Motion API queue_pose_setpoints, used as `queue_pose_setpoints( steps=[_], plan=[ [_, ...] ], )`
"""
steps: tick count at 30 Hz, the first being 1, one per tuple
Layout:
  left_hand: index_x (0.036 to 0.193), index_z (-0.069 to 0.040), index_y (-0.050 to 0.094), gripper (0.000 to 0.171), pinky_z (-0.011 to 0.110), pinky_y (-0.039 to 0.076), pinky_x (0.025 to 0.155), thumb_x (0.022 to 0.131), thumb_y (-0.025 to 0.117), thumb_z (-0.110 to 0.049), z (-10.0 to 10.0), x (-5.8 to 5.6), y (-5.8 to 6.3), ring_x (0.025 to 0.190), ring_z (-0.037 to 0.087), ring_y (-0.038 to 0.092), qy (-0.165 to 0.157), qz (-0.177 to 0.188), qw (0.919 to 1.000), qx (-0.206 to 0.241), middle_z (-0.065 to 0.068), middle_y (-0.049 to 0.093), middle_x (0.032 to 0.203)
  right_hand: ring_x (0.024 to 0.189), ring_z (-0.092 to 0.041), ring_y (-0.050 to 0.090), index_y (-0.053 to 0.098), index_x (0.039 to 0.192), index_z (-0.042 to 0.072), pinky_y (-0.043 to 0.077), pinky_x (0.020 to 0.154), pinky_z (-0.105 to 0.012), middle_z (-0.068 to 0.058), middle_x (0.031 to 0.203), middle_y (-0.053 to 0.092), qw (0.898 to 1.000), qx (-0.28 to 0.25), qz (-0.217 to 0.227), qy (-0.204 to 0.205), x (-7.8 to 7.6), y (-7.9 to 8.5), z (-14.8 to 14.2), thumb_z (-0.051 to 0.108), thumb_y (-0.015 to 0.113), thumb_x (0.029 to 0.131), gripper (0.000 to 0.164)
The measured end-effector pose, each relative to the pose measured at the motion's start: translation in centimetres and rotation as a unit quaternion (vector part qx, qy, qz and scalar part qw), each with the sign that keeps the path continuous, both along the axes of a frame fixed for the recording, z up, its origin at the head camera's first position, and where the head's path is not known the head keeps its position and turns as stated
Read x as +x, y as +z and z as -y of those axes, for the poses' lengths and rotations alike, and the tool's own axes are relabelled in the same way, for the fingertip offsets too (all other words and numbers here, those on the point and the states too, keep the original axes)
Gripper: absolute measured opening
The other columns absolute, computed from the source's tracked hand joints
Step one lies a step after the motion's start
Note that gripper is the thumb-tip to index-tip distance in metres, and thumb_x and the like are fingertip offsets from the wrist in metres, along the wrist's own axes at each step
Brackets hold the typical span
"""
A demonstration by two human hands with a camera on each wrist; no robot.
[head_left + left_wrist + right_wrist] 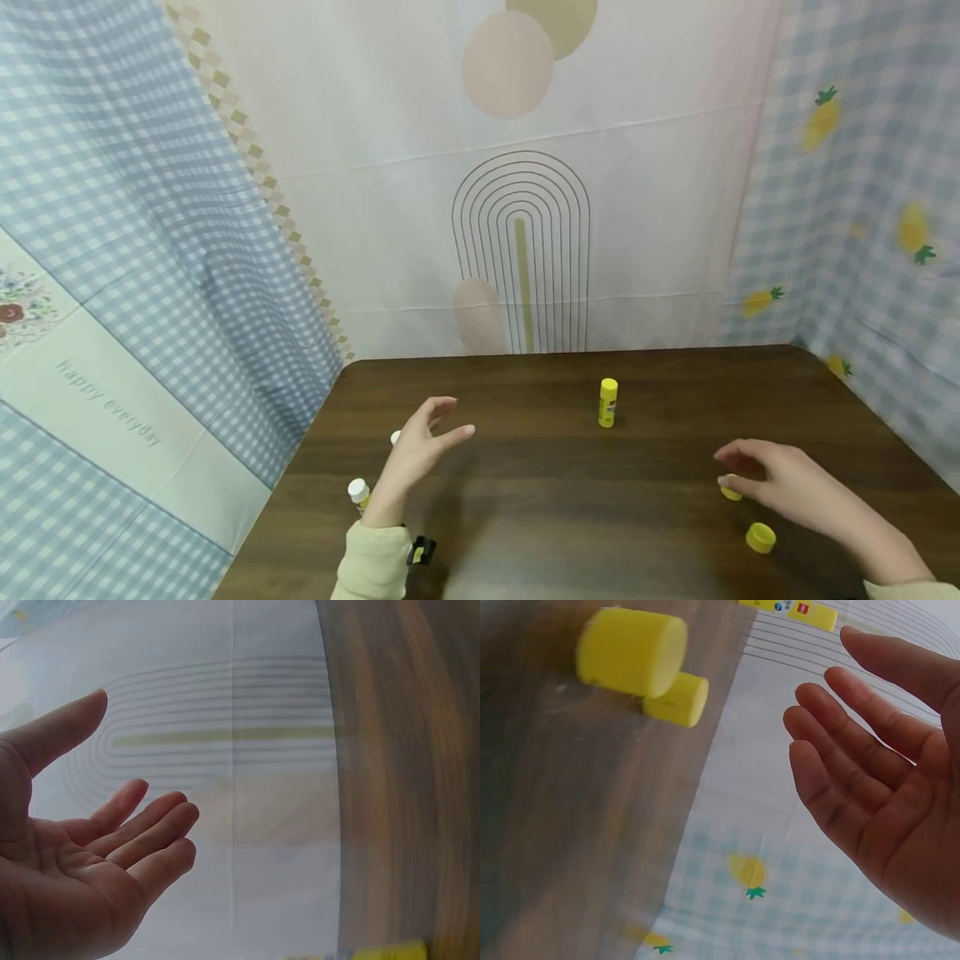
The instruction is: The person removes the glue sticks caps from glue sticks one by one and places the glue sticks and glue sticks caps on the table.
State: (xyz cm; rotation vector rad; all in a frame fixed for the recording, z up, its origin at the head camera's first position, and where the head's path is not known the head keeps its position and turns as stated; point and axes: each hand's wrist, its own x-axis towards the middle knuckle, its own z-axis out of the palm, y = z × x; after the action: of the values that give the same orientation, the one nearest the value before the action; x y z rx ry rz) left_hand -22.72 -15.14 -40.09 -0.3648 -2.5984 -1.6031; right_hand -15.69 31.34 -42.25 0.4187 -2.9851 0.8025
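My left hand point(414, 454) hovers over the left part of the table, its palm bare and fingers loosely bent in the left wrist view. Behind its wrist stands a small yellow tube with a white top point(358, 489), and another white top point(395, 437) peeks out past the hand. Over the right side, my right hand point(791, 487) holds nothing, fingers gently curved. Two yellow caps lie near it: one point(761, 537) in front, the other point(731, 492) partly hidden by the thumb. Upright toward the back stands a yellow glue stick point(607, 403) with its yellow cap on.
The dark wooden table point(525, 500) reaches a hanging cloth point(390, 250) at its back edge. Checked curtains point(187, 167) hang along the left, and a cloth with pineapples point(885, 275) hangs on the right.
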Motion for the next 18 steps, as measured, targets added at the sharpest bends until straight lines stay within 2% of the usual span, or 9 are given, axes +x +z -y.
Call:
queue_pose_setpoints(
  steps=[6,10,13,18],
  plan=[
    [0.124,-0.009,0.052,0.056,0.045,0.040,0.094,0.079,0.074,-0.034,-3.5,-2.9,-0.4,0.120,0.032,0.047,-0.034,0.007,0.9994,0.006,0.011,0.053,0.128,0.091,-0.021,0.059,0.062,0.110,0.010,0.048,0.072,-0.040,-0.003,0.104,0.063,1.000,-0.013,-0.001,0.000,-2.1,1.1,0.8,0.047,0.065,0.083,0.046],
    [0.123,-0.007,0.053,0.054,0.047,0.038,0.095,0.079,0.074,-0.031,-5.7,-4.4,-0.9,0.119,0.033,0.047,-0.061,0.008,0.9980,0.007,0.012,0.054,0.126,0.093,-0.023,0.058,0.062,0.111,0.010,0.048,0.073,-0.041,-0.004,0.105,0.063,1.000,-0.018,0.003,0.002,-3.3,1.3,1.2,0.047,0.064,0.083,0.047],
    [0.121,-0.007,0.054,0.053,0.048,0.037,0.096,0.079,0.074,-0.030,-6.9,-5.1,-1.4,0.118,0.033,0.048,-0.073,0.014,0.9972,0.008,0.011,0.055,0.124,0.094,-0.024,0.058,0.061,0.111,0.009,0.048,0.074,-0.042,-0.005,0.105,0.062,1.000,-0.020,0.012,0.004,-4.0,1.1,1.3,0.047,0.064,0.083,0.047],
    [0.118,-0.007,0.056,0.049,0.048,0.038,0.095,0.078,0.075,-0.027,-8.5,-5.7,-2.2,0.116,0.032,0.050,-0.085,0.018,0.9962,0.010,0.012,0.057,0.121,0.095,-0.027,0.059,0.061,0.111,0.008,0.048,0.074,-0.044,-0.007,0.106,0.062,1.000,-0.021,0.015,0.004,-4.4,0.6,1.2,0.045,0.065,0.084,0.046]
  ],
)
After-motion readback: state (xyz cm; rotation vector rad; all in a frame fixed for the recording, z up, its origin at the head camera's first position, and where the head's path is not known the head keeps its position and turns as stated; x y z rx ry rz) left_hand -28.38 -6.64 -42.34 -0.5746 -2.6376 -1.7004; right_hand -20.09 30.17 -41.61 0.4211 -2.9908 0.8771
